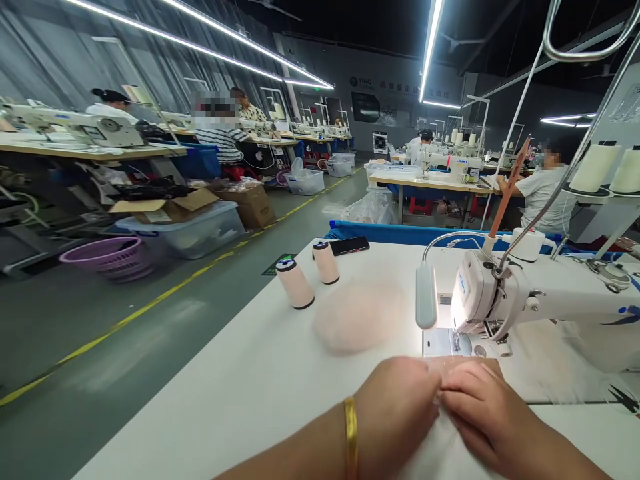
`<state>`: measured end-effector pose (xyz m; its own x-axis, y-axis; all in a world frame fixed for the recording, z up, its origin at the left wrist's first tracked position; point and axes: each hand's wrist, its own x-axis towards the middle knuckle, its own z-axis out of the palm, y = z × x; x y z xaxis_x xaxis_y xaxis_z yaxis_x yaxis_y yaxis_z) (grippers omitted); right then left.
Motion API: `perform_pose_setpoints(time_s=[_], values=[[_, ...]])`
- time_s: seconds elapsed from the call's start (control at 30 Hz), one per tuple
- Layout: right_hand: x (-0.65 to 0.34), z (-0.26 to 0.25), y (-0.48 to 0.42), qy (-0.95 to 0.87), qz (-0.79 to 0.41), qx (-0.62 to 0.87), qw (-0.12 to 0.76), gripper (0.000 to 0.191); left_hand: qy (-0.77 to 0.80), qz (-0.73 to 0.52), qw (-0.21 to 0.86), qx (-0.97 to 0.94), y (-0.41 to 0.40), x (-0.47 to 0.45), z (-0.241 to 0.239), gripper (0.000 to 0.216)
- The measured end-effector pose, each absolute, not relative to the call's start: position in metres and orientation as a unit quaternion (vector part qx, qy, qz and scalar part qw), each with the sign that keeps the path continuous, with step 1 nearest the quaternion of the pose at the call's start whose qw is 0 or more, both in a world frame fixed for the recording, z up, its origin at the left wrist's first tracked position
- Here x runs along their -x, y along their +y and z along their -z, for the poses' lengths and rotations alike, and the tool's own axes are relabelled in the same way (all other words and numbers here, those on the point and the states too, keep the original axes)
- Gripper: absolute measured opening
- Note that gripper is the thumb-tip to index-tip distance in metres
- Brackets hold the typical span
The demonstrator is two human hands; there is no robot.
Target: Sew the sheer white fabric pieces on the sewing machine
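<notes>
My left hand (397, 407), with a gold bangle on the wrist, and my right hand (480, 407) meet at the table's near edge. Both are closed in a pinch on a thin, pale, sheer fabric piece (440, 400) between them. They sit just in front of the needle area of a white sewing machine (505, 293). A blurred pale pink fabric pile (357, 317) lies on the white table (240, 387) beyond my left hand.
Two thread spools (295, 283) (326, 262) and a black phone (350, 245) stand further back. The machine's lamp (426, 297) hangs left of the needle. Scissors (625, 399) lie at right. An aisle with bins, boxes and other workers at machines runs to the left.
</notes>
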<state>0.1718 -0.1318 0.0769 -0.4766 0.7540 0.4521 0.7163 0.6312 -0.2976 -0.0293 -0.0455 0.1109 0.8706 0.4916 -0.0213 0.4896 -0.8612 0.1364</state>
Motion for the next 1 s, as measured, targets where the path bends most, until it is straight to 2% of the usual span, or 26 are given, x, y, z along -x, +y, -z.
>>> perform_pose_setpoints(time_s=[0.17,0.3,0.43,0.53,0.63,0.8,1.0], values=[[-0.174,-0.075,-0.135,-0.861,-0.017,0.427,0.278,0.032,0.342,-0.015,0.066,-0.937,-0.003,0.034,-0.121,0.016],[-0.177,-0.072,-0.135,-0.866,-0.008,0.422,0.268,0.028,0.334,-0.035,0.059,-0.94,0.003,0.032,-0.121,0.007],[-0.177,-0.072,-0.134,-0.877,0.027,0.394,0.273,0.04,0.312,-0.058,0.079,-0.945,-0.004,0.027,-0.118,0.011],[-0.177,-0.076,-0.135,-0.892,-0.012,0.376,0.251,0.033,0.34,-0.031,0.079,-0.937,-0.008,0.027,-0.118,0.019],[-0.177,-0.081,-0.137,-0.89,-0.061,0.385,0.237,0.022,0.322,-0.071,0.062,-0.942,-0.011,0.027,-0.117,0.025],[-0.176,-0.088,-0.138,-0.892,-0.119,0.369,0.232,0.027,0.27,-0.115,0.046,-0.955,-0.011,0.02,-0.1,0.016],[-0.177,-0.095,-0.144,-0.878,-0.202,0.366,0.234,0.029,0.245,-0.173,0.039,-0.953,-0.013,0.014,-0.08,0.024]])
